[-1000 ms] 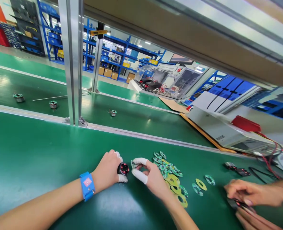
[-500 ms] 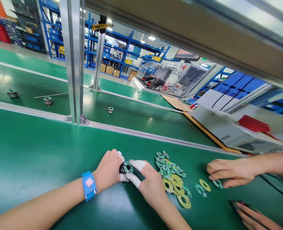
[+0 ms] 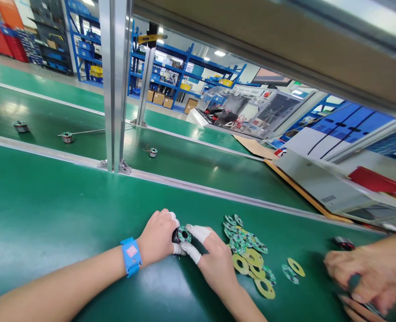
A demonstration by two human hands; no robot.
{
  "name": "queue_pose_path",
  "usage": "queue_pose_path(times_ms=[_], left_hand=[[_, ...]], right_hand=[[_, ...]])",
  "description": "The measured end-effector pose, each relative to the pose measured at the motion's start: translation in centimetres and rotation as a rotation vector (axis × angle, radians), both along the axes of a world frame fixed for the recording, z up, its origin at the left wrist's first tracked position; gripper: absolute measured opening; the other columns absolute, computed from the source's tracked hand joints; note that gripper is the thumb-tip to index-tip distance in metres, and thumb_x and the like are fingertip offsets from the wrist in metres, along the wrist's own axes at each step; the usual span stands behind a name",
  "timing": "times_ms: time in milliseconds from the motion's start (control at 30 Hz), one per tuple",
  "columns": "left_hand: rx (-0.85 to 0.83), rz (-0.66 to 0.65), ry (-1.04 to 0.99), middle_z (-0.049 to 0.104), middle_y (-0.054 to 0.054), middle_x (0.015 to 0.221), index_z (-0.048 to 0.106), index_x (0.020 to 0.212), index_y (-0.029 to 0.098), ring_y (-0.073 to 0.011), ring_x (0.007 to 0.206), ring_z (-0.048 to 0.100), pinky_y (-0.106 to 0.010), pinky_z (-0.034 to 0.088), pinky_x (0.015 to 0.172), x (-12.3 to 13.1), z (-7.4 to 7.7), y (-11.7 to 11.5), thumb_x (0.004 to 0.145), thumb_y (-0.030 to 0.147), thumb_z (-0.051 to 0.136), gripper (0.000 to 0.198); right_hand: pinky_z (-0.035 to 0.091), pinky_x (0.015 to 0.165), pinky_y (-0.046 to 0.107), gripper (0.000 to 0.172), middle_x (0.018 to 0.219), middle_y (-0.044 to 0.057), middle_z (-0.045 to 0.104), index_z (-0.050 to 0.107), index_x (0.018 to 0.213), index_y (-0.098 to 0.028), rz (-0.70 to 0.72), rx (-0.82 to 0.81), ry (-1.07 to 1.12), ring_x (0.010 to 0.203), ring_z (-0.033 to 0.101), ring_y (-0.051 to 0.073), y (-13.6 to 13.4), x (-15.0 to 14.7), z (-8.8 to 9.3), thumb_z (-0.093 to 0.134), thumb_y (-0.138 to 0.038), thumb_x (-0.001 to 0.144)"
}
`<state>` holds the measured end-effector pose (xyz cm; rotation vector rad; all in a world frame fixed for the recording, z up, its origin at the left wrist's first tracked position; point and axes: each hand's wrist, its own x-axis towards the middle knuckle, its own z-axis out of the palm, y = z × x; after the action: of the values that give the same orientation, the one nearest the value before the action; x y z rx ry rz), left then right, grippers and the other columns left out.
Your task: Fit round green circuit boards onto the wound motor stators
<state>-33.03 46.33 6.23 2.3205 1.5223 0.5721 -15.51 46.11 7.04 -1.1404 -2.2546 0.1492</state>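
Observation:
My left hand (image 3: 158, 232), with white finger cots and a blue wrist strap (image 3: 131, 256), is closed around a small dark motor part, mostly hidden by the fingers. On its near face sits a green ring-shaped circuit board (image 3: 184, 234). My right hand (image 3: 214, 255), also in finger cots, pinches this ring between thumb and finger from the right. Beside that hand lies a pile of green ring circuit boards (image 3: 237, 244) mixed with yellow ring washers (image 3: 265, 288). A single yellow washer (image 3: 296, 267) and a green ring (image 3: 290, 273) rest farther right.
Another person's hands (image 3: 365, 273) work at the right edge, near a dark object (image 3: 343, 243). Small motor stators (image 3: 153, 152) stand on the sunken green strip behind a metal rail (image 3: 198, 190). An upright aluminium post (image 3: 113, 89) rises from the rail; a grey box (image 3: 328, 179) sits back right.
The view has shifted slightly, moving the scene rightward. My hands keep the same hold. The other person's upper hand has left the loose rings, carrying a green ring toward their lower hand.

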Motion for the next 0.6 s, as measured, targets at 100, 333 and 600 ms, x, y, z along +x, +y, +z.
queue_pose_path(times_ms=[100, 333, 600], left_hand=[[-0.003, 0.004, 0.000, 0.058, -0.004, 0.081, 0.060, 0.075, 0.018, -0.0216, 0.081, 0.049, -0.032, 0.035, 0.067, -0.06, 0.06, -0.03, 0.068, 0.059, 0.064, 0.043], [-0.015, 0.003, 0.003, 0.058, -0.004, 0.081, 0.060, 0.075, 0.018, -0.0216, 0.081, 0.049, -0.032, 0.034, 0.066, -0.01, 0.22, -0.08, 0.064, 0.056, 0.069, 0.040], [-0.013, 0.006, 0.016, 0.058, -0.004, 0.082, 0.059, 0.074, 0.018, -0.0210, 0.081, 0.049, -0.031, 0.035, 0.066, -0.01, 0.31, -0.12, 0.067, 0.054, 0.067, 0.038]], right_hand=[[0.055, 0.070, 0.035, 0.024, 0.087, 0.008, 0.071, 0.069, 0.097, -0.022, -0.036, -0.078, 0.067, 0.081, 0.065, 0.022, 0.01, -0.20, -0.01, 0.058, -0.036, 0.080], [0.055, 0.070, 0.036, 0.025, 0.086, 0.009, 0.070, 0.070, 0.095, -0.020, 0.011, -0.216, 0.152, 0.078, 0.065, 0.022, 0.35, 0.07, -0.07, 0.062, -0.036, 0.077], [0.054, 0.071, 0.035, 0.029, 0.096, 0.009, 0.067, 0.067, 0.101, -0.021, 0.006, -0.320, 0.191, 0.086, 0.061, 0.023, 0.12, -0.47, 0.27, 0.064, -0.027, 0.073]])
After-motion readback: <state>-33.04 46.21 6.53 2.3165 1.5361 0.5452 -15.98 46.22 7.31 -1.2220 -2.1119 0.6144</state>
